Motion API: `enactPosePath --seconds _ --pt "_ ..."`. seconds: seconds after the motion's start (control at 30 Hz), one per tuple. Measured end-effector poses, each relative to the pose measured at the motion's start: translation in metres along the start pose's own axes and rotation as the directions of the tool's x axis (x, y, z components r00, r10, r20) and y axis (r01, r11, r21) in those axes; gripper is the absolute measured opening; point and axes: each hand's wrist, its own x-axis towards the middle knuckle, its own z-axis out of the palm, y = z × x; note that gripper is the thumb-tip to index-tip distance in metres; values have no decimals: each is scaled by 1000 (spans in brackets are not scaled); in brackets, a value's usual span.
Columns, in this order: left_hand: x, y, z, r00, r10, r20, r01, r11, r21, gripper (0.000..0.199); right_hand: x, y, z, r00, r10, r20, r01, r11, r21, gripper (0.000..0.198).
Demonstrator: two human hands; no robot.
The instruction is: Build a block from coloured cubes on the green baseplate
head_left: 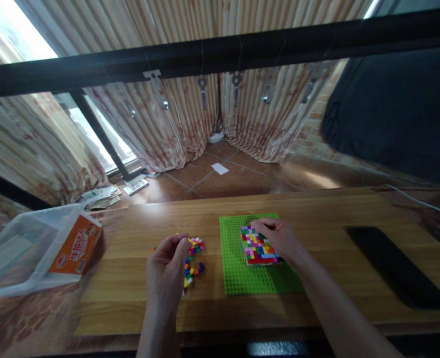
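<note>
A green studded baseplate lies on the wooden table. On it sits a low block of small building bricks in many colours, its top a patchwork with a red row near the front. My right hand reaches over the block's far right part, fingers bent and pinched together at its top; whatever lies under the fingertips is hidden. Left of the baseplate, my left hand hovers with thumb and fingers pinched together, and I cannot make out what is between them. Loose small bricks lie scattered just beside it, partly hidden by the hand.
A long black flat object lies on the table's right side. Left of the wooden table stands a clear plastic bin with an orange box at its side. A dark bar crosses the view above, with curtains behind.
</note>
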Motion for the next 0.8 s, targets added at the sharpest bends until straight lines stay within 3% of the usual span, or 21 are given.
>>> enactPosePath --seconds 0.13,0.23,0.33,0.4,0.47,0.53,0.63,0.8 --pt "1 2 -2 999 12 -32 -13 999 -42 24 -5 -5 -6 985 -89 -146 82 995 -53 36" --pt "2 2 -5 999 12 -51 -16 997 -71 25 -15 -17 -9 941 -144 -307 123 988 -89 35" --pt "3 2 -8 996 21 -82 -29 994 -106 24 -31 -33 -3 918 -204 -340 188 979 -79 28" --pt "2 2 -9 994 25 -105 -38 992 -124 23 -44 -42 8 927 -232 -294 223 973 -64 26" --pt "2 4 -10 992 33 -123 -50 989 -136 22 -57 -49 22 940 -296 -173 284 955 -88 22" --pt "1 5 -11 990 38 -135 -60 986 -156 22 -68 -52 40 928 -373 -5 368 917 -150 17" --pt "1 8 -14 988 34 -154 -63 980 -186 22 -80 -48 66 888 -393 238 441 875 -201 17" --pt "2 8 -16 989 29 -147 -62 973 -221 21 -83 -25 95 848 -398 351 496 828 -262 22"
